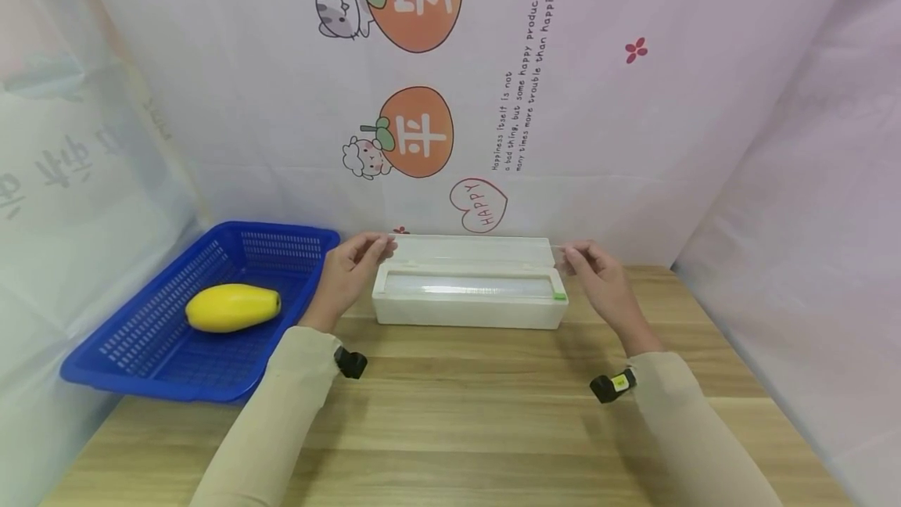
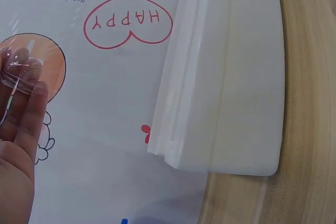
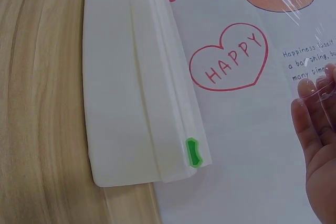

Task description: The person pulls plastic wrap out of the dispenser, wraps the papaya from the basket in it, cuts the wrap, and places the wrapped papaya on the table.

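A long white cling film dispenser (image 1: 468, 314) stands against the back wall sheet, its lid (image 1: 472, 250) raised and a roll showing inside. Clear cling film (image 2: 23, 80) stretches between the two hands, hard to make out in the head view. My left hand (image 1: 349, 272) pinches one side of it, beyond the dispenser's left end. At the other end, my right hand (image 1: 605, 282) pinches the film's opposite side; in the right wrist view the film (image 3: 315, 94) wraps over the fingertips. A green slider (image 3: 193, 152) sits at the dispenser's right end.
To the left, a blue plastic basket (image 1: 151, 390) holds a yellow fruit (image 1: 232, 307) that looks like a papaya. Printed white sheeting (image 1: 577, 100) hangs behind and on both sides of the wooden table (image 1: 464, 421).
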Demonstrator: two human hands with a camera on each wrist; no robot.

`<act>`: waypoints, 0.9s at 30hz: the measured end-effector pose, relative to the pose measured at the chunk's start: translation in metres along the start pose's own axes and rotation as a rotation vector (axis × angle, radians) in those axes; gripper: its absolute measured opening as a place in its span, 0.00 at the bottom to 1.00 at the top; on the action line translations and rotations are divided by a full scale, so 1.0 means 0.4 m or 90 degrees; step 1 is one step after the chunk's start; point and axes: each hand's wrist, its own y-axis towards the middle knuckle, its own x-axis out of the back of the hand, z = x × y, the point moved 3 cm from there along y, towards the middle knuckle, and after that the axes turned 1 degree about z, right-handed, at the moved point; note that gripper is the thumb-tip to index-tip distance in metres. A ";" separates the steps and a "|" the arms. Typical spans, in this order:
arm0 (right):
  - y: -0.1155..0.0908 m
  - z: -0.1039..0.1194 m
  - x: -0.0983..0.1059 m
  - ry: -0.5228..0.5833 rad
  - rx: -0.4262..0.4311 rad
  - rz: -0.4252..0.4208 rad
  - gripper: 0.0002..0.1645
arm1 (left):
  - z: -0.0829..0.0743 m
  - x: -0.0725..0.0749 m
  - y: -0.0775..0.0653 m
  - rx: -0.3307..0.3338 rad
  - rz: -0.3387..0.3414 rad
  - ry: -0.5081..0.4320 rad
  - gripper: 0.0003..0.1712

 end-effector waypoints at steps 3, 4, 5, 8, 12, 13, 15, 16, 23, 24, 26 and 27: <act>0.003 0.004 0.002 0.000 0.011 -0.006 0.16 | 0.019 0.002 0.010 -0.011 -0.004 0.008 0.15; 0.005 0.007 0.003 0.001 0.012 -0.008 0.16 | 0.028 0.003 0.013 -0.014 -0.005 0.009 0.15; 0.006 0.009 0.004 0.002 0.015 -0.010 0.16 | 0.036 0.004 0.016 -0.018 -0.008 0.010 0.15; 0.007 0.017 0.008 0.001 0.023 -0.016 0.16 | 0.046 0.008 0.023 -0.029 -0.014 0.012 0.16; 0.008 0.030 0.014 -0.007 0.027 -0.017 0.16 | 0.041 0.015 0.026 -0.039 -0.017 0.022 0.18; 0.009 0.033 0.015 -0.010 0.026 -0.018 0.17 | 0.038 0.016 0.026 -0.041 -0.017 0.026 0.19; 0.010 0.036 0.017 -0.013 0.022 -0.016 0.17 | 0.020 0.018 0.025 -0.043 -0.019 0.039 0.20; 0.012 0.037 0.018 -0.015 0.022 -0.017 0.17 | 0.002 0.018 0.022 -0.042 -0.020 0.041 0.20; 0.021 0.047 0.021 -0.012 0.062 -0.027 0.15 | -0.029 0.020 0.027 -0.049 -0.028 0.043 0.14; 0.022 0.049 0.022 -0.013 0.065 -0.029 0.15 | -0.020 0.020 0.030 -0.054 -0.028 0.041 0.14; 0.022 0.054 0.024 -0.012 0.070 -0.031 0.15 | -0.013 0.022 0.034 -0.064 -0.029 0.039 0.14; 0.022 0.057 0.025 -0.012 0.072 -0.033 0.15 | -0.014 0.022 0.035 -0.069 -0.028 0.036 0.14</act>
